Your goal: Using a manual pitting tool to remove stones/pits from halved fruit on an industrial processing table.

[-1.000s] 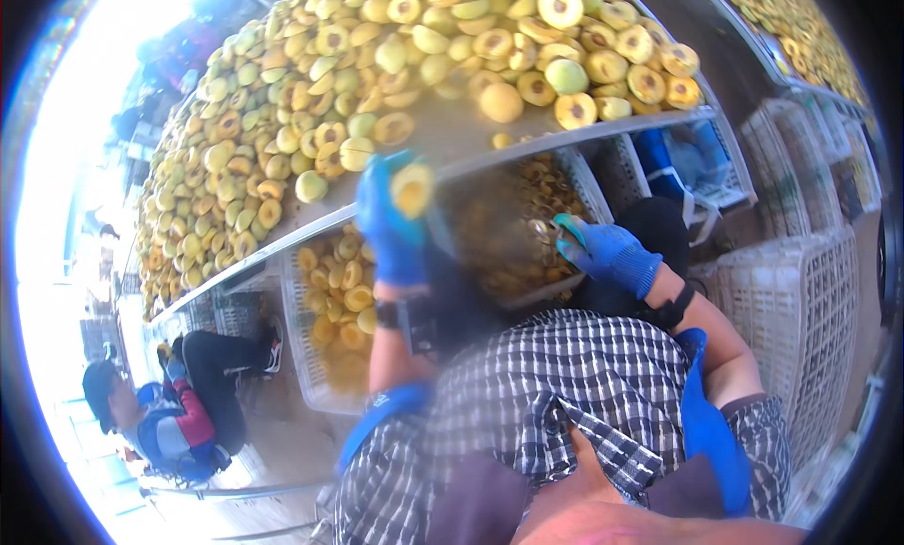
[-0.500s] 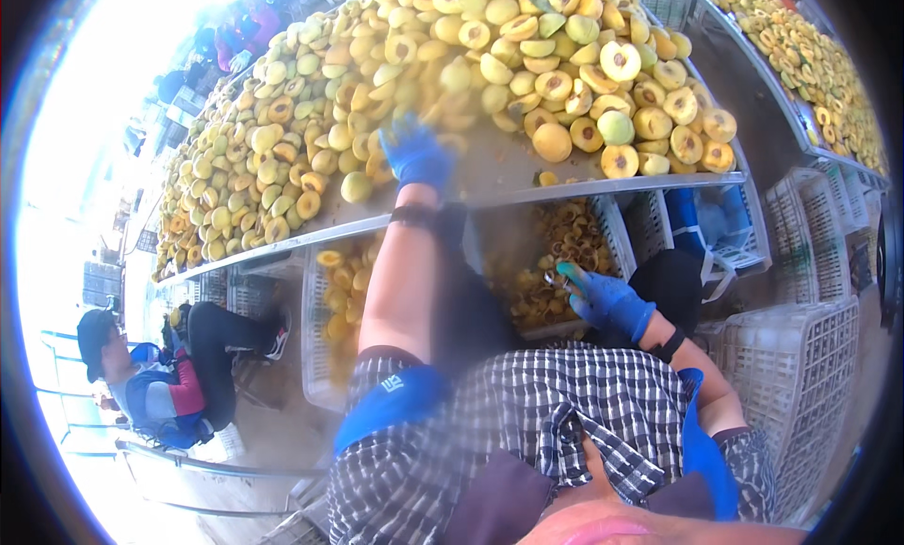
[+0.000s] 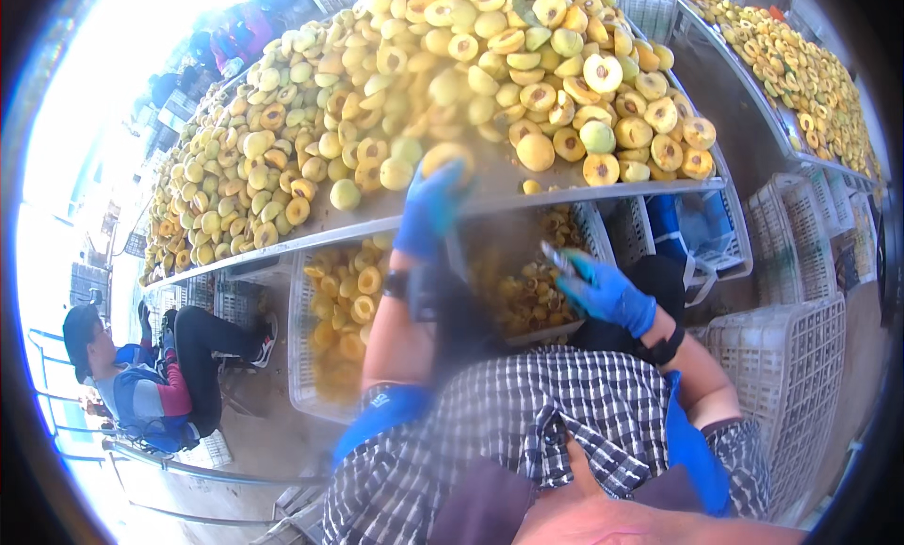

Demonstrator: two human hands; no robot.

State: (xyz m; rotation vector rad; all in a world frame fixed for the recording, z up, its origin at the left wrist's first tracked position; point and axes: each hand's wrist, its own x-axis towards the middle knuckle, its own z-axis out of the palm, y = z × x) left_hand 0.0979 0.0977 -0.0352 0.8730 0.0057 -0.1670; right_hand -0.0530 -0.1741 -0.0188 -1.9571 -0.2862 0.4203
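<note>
My left hand (image 3: pixel 431 211), in a blue glove, is closed on a yellow peach half (image 3: pixel 446 157) just above the table's near edge. Halved peaches (image 3: pixel 273 159) with brown pit hollows are heaped across the metal table (image 3: pixel 490 173) in front of it. Lower and to the right, my right hand (image 3: pixel 607 293), gloved in blue with teal fingertips, grips a small metal hand tool (image 3: pixel 557 258). Its silver tip points up and left; the rest is hidden in the fingers. Below that hand sits a bin of brown pits and scraps (image 3: pixel 532 300).
A white crate (image 3: pixel 299 380) of peach halves stands under the table edge at left. Stacked plastic crates (image 3: pixel 777 357) rise at my right, near a blue-lined basket (image 3: pixel 706 227). Another peach-covered table (image 3: pixel 744 84) is at far right. A seated person (image 3: pixel 141 385) works at left.
My left hand has come back from the heap toward the table edge, now with a peach half in it. The tool in my right hand has tilted upward and shows more.
</note>
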